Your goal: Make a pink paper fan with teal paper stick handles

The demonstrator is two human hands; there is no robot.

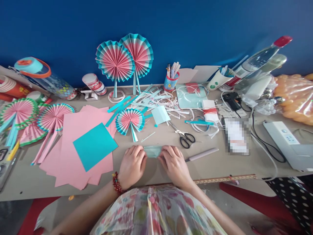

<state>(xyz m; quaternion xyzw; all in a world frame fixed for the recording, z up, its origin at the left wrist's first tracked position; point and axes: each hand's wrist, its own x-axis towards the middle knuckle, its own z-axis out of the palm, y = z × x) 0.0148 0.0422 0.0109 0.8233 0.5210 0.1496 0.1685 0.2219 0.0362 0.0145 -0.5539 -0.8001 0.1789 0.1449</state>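
Between my two hands lies a small folded piece of pale green paper [153, 152], flat on the table near its front edge. My left hand [133, 163], with a red bead bracelet at the wrist, pinches the paper's left end. At the right end the curled fingers of my right hand [174, 163] grip it too. Just beyond stands a small pleated pink and teal paper fan [130, 121]. To the right are black-handled scissors [187, 139] and a craft knife [203, 154] with a pale handle. Pink sheets [70, 140] lie on the left, topped by a teal sheet [95, 147].
Two larger paper fans [114, 62] lean on the blue wall. Cut paper strips [156, 99] are heaped at the back. Rightward are a glue gun [232, 100], cables, a bottle [259, 60] and a power strip [286, 140]. A tumbler [49, 80] and finished fans [55, 119] are leftward.
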